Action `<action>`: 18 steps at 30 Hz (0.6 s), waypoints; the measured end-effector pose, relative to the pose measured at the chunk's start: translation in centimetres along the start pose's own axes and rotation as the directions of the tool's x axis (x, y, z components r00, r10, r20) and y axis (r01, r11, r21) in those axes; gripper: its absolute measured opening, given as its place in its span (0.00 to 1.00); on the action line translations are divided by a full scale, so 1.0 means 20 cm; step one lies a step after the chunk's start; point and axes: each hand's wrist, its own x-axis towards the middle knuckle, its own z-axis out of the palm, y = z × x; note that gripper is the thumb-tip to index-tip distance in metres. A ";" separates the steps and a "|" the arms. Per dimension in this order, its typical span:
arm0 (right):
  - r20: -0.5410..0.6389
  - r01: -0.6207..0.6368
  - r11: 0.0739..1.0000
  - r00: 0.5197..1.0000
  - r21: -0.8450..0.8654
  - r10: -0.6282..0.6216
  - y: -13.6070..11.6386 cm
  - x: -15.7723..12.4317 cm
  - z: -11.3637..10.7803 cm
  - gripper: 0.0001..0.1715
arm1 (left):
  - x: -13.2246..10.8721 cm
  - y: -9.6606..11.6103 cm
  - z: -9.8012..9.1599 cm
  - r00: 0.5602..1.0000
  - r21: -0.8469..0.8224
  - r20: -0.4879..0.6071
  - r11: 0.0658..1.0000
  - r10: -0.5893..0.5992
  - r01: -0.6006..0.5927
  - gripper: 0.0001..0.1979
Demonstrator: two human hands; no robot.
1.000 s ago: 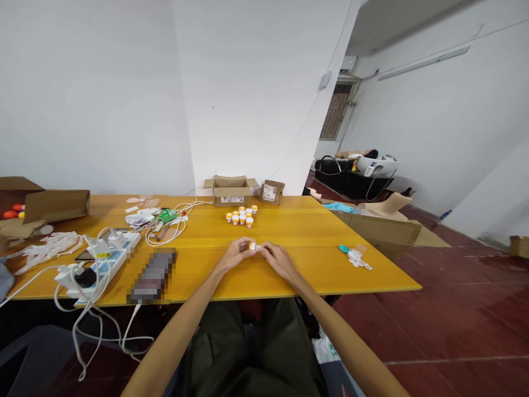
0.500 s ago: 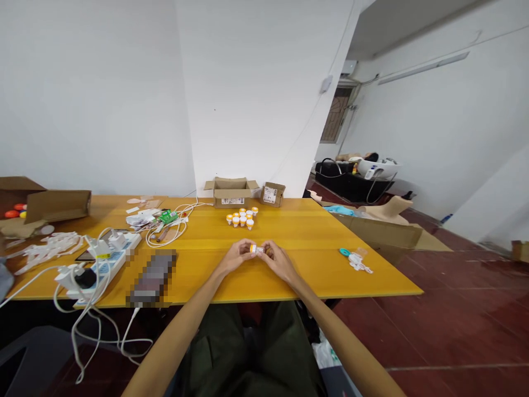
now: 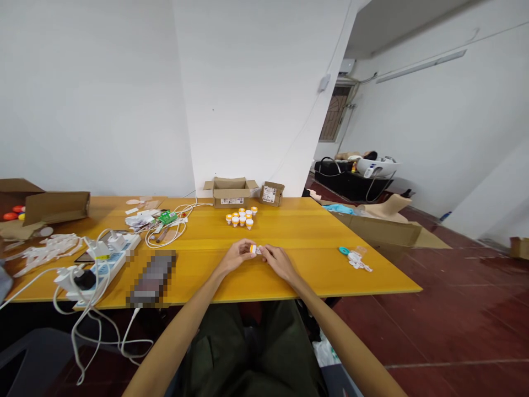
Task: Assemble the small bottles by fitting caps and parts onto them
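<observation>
Between my hands, above the front part of the yellow table (image 3: 314,275), is a small white and orange container (image 3: 253,249). My left hand (image 3: 237,256) is closed on its orange and white end. The fingertips of my right hand (image 3: 275,259) pinch the whitish end, whose details are too small to make out. Farther back, several similar white and orange containers (image 3: 242,219) stand in a cluster. Behind them are an open cardboard box (image 3: 231,197) and a smaller brown box (image 3: 271,194).
A teal ring (image 3: 344,251) and white pieces (image 3: 357,261) lie at the right. On the left are a power strip (image 3: 124,251) with tangled cables, a blurred-out phone (image 3: 152,278), a green packet (image 3: 168,217) and a cardboard box (image 3: 58,207) with coloured balls.
My right hand has shifted slightly, its fingers drawn closer together at the whitish end. My left hand keeps its hold. The view has moved a little.
</observation>
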 end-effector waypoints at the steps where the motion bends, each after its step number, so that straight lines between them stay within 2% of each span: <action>1: -0.006 -0.002 1.000 1.000 0.002 0.002 0.00 0.00 0.00 0.23 | 0.00 0.00 0.00 1.000 -0.002 -0.002 1.000 0.000 0.000 0.21; 5: -0.046 0.027 0.998 0.999 0.065 -0.024 0.00 0.00 0.00 0.18 | 0.00 0.00 0.00 1.000 -0.015 -0.006 1.000 0.017 -0.017 0.20; 11: -0.011 0.003 1.000 1.000 0.018 -0.003 0.01 0.00 0.00 0.24 | -0.01 0.02 0.01 1.000 -0.005 -0.013 1.000 0.014 -0.015 0.20; 15: -0.057 0.024 0.995 0.998 0.097 -0.019 0.02 0.01 0.01 0.20 | -0.01 0.02 0.01 1.000 -0.010 -0.024 1.000 0.011 -0.011 0.19; 18: -0.039 0.028 0.996 0.999 0.090 -0.024 0.02 0.01 0.01 0.19 | -0.01 0.02 0.01 1.000 -0.006 -0.029 1.000 0.005 -0.005 0.19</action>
